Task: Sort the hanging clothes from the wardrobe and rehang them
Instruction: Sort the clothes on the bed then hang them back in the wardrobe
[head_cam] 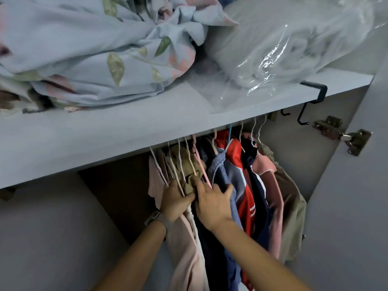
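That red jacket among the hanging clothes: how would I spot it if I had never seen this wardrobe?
Start at the long grey shelf that carries the floral bedding; the clothes hang just beneath its front edge. Look right of the person's right hand, past the blue denim shirt. The red jacket hangs there on a light blue hanger, the only bright red piece, with white stripes.
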### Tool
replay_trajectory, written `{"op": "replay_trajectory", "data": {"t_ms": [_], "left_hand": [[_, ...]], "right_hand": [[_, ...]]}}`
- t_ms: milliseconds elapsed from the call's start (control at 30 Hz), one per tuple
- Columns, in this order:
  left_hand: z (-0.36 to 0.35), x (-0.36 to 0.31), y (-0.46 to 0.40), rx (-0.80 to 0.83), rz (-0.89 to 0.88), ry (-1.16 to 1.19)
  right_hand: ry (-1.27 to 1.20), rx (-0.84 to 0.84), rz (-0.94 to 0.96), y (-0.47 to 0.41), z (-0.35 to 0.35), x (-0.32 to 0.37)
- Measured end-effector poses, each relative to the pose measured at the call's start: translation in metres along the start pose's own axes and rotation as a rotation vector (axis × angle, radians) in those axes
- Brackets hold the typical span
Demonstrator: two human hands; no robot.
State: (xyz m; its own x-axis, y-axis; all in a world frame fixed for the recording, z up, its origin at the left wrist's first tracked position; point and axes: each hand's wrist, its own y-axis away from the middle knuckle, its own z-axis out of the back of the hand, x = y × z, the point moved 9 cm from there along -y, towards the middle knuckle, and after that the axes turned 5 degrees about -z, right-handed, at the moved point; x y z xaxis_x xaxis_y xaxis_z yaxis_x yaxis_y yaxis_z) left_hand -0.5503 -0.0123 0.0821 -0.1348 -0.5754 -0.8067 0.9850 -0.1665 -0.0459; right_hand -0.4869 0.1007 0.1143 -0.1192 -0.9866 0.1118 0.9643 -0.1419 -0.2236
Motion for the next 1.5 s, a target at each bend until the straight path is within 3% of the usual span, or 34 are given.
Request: {"op": "replay_trajectory", "data": {"t_ms": [133, 533, 767, 900, 1133, 1233, 1333, 1433, 1500], "left_hand": [[-0.019, -0.007, -0.009, 0.032, 0.011, 0.021], [-0.117, -0.098, -0.045, -0.002, -0.091, 0.12], [-0.114, -0.088, -0.033, -0.122, -0.05, 0.156], [-0.108, -0.074, -0.027, -0.108, -0.048, 0.156], [-0.1, -0.059, -0.013, -0.115, -0.09, 0.016], [-0.085, -0.065, 0.013, -0.131, -0.188, -0.12], [-0.064, -0.077, 0.035, -0.115, -0.311, -0.191], [-0.05, -0.126, 0.051, -0.117, -0.517, -0.213], [-0.071, -0.17, 0.065, 0.038, -0.659, -0.248]], "right_hand": [[0.154, -0.106, 0.016, -0.012, -0.015, -0.021], [0.169, -0.138, -0.071, -0.05, 0.0, -0.139], [0.244, -0.133, 0.036, -0.043, -0.018, -0.132], [0.262, -0.112, 0.096, -0.032, -0.021, -0.112], [0.06, -0.112, 0.158, -0.007, -0.018, -0.107], [-0.352, -0.081, 0.213, 0.02, -0.005, -0.117], [-0.76, -0.126, 0.007, 0.062, 0.018, -0.154], [-0.787, -0.246, -0.307, 0.115, 0.034, -0.202], [-0.689, -0.142, -0.477, 0.148, 0.028, -0.225]]}}
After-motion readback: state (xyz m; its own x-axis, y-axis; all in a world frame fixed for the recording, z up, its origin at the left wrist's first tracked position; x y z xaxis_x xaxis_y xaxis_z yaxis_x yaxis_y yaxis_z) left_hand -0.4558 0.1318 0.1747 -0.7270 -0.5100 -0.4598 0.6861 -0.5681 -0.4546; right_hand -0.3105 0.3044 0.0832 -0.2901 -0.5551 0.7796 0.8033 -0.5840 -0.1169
